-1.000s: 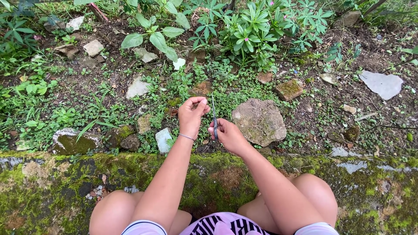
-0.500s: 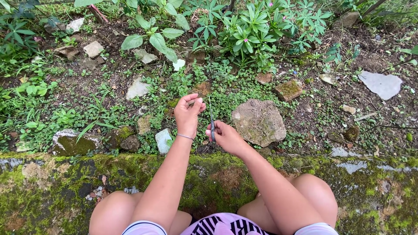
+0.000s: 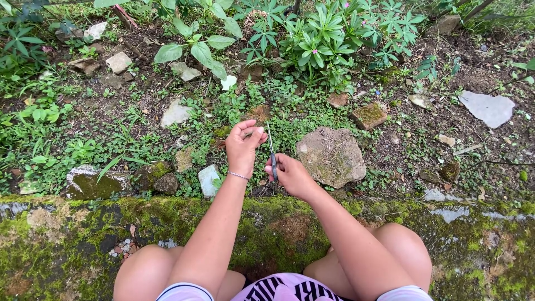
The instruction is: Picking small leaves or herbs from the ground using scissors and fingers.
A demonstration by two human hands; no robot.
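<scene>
Mossy concrete ledge [image 3: 83,234] lies nearest, under the knees. Above it, the right hand [image 3: 290,175] is clenched around a thin dark tool [image 3: 272,153] pointing upward; the left hand [image 3: 244,146] is loosely curled beside its tip, grasping nothing visible. Beyond sits a large flat stone [image 3: 331,156], then leafy plants [image 3: 323,44].

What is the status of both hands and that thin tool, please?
Left hand raised, fingertips pinched, contents unclear. Right hand grips thin tool, tip up. Large flat stone beside right hand, apart.

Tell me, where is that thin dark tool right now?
In the head view, the thin dark tool stands upright in the right hand, near centre, between the left hand and the large flat stone.
</scene>
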